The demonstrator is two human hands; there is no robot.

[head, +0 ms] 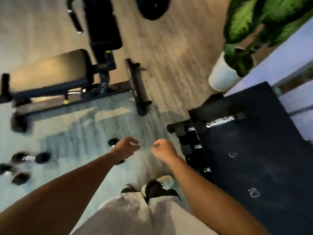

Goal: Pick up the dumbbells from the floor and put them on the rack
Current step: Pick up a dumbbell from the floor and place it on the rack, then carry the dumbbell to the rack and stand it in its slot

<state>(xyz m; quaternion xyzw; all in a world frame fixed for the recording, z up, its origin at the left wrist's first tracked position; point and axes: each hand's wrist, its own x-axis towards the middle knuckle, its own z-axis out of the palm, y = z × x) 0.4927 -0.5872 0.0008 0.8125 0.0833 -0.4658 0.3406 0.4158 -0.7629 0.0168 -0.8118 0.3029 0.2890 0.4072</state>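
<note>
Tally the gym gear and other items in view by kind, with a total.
Dumbbells on the floor: 3
Dumbbells on the rack: 1
Racks: 1
Benches: 1
Potted plants: 1
Total: 7

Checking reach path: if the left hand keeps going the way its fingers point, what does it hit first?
Probably nothing close: the left hand points up-right over bare floor. The dumbbell lies beneath it, not ahead. Depth unclear.
</note>
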